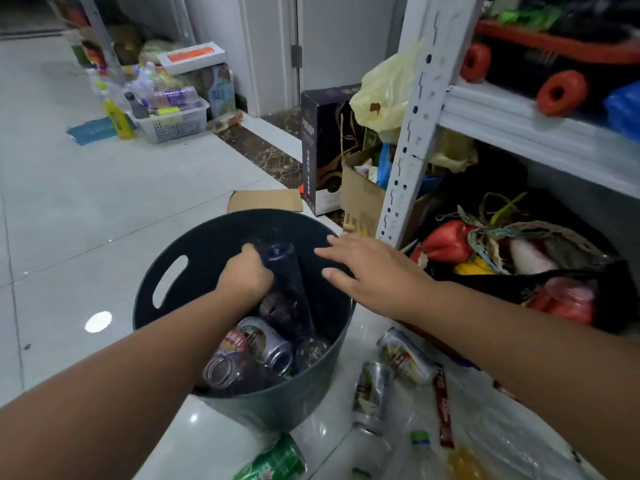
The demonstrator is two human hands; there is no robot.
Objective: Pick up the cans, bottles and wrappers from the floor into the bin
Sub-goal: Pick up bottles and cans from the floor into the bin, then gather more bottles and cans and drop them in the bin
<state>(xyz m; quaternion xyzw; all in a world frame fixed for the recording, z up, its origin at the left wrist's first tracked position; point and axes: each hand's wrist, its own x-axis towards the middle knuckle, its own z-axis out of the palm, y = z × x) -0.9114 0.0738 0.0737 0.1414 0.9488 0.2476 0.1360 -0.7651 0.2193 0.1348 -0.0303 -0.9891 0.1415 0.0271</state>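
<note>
left hand [244,277] closes its grip around the upper body of a dark tinted plastic bottle [289,289], fingers curled tight, holding it aslant inside a dark round plastic bin [214,233] with oval handle slots. the bottle's lower end sits among a silver-and-red drink can [266,341] and a clear wide-mouthed jar [221,372] lying in the bin. the bottle looks empty, so it is likely light, thin-walled and apt to dent or slip under a hard squeeze; the body just below the neck seems the surest place to hold it.

right hand [367,268] hangs flat over the bin's right rim, fingers straight and spread, its grip wide and holding nothing; whether it touches the rim cannot be told.

on the glossy pale tiled floor [104,202] just right of the bin lie a silver can with a yellow label [405,356], a second silver can [372,389], a red stick wrapper [443,410] and a clear bottle with a green cap [420,445]. a green can [273,462] lies by the bin's base. judged from this litter, the clearing is only partly done. a white metal shelf rack [415,116] stands beyond.
</note>
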